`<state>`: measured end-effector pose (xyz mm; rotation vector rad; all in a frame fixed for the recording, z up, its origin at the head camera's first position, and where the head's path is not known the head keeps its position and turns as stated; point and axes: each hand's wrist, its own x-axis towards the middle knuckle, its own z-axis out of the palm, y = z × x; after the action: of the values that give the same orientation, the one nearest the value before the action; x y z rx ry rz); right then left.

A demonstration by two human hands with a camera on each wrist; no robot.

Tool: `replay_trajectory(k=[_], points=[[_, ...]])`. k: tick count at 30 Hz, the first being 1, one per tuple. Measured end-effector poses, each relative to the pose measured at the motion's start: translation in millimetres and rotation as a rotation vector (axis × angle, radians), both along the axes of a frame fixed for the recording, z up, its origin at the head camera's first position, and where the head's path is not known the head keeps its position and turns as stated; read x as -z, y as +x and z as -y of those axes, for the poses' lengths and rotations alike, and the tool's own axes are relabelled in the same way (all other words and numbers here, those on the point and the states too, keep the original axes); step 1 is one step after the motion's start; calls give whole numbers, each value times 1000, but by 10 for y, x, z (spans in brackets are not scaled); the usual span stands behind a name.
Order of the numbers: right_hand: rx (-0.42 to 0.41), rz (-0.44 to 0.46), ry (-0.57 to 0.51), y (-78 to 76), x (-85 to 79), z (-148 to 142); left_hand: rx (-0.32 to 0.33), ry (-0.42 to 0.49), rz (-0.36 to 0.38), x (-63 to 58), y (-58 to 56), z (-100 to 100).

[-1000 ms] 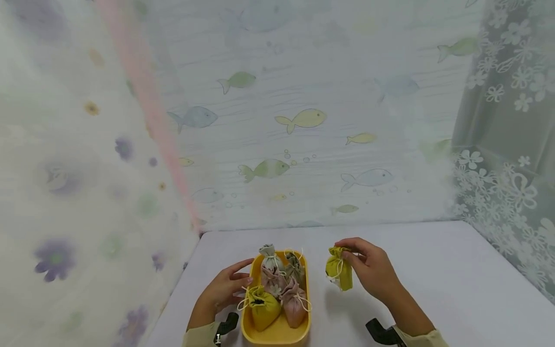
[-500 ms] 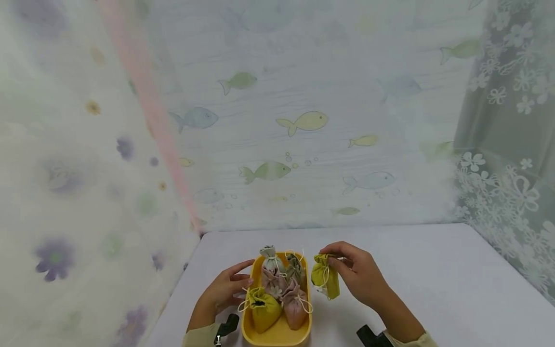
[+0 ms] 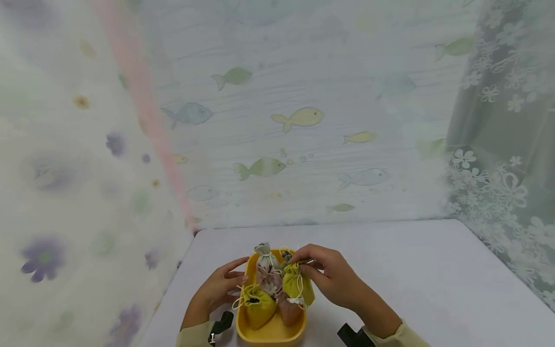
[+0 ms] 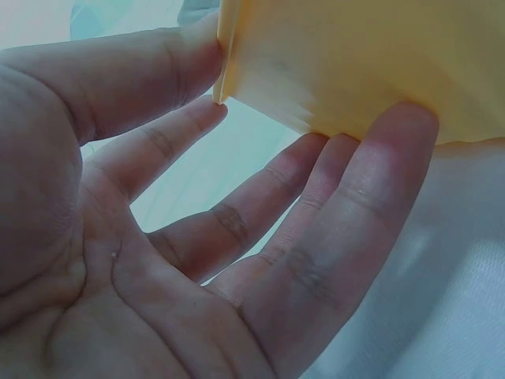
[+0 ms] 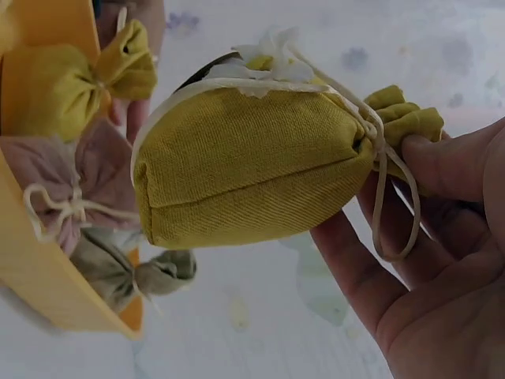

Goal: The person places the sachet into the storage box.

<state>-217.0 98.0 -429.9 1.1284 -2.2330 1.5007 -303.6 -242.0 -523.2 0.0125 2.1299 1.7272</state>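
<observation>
In the head view my right hand pinches the gathered neck of a yellow-green drawstring pouch over the right side of a yellow plastic tray. The right wrist view shows this pouch with cream cord loops and a white flower trim. My left hand is at the tray's left side; up close, the fingertips touch its yellow outer wall, fingers extended. Inside the tray lie another yellow pouch, a pale grey one, pink ones and a grey-green one, partly hidden.
The tray stands on a white-covered table. Behind it hangs a fish-print curtain, with a flower-print sheet on the left and lace on the right. Both wrists wear black camera mounts.
My right hand has carried the yellow-green pouch leftward, from beside the tray to over its right side, covering part of a pink pouch. The left hand has stayed at the tray.
</observation>
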Motion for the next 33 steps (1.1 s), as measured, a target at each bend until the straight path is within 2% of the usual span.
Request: replay_trajectory(k=[6,13,21,24,33], points=[[-138,-4,3,0,24,174,-2,6,-7,-2,7,2],[-266,-34,48,-1,171,357,9,-2,-13,-34,21,2],[-310,-17,140,6,408,467,15,-6,-20,-31,32,11],[-318,-5,162,16,437,474,11,-7,-22,-23,24,9],[-296,-46,222,2,569,488,1,-14,-16,-7,23,8]])
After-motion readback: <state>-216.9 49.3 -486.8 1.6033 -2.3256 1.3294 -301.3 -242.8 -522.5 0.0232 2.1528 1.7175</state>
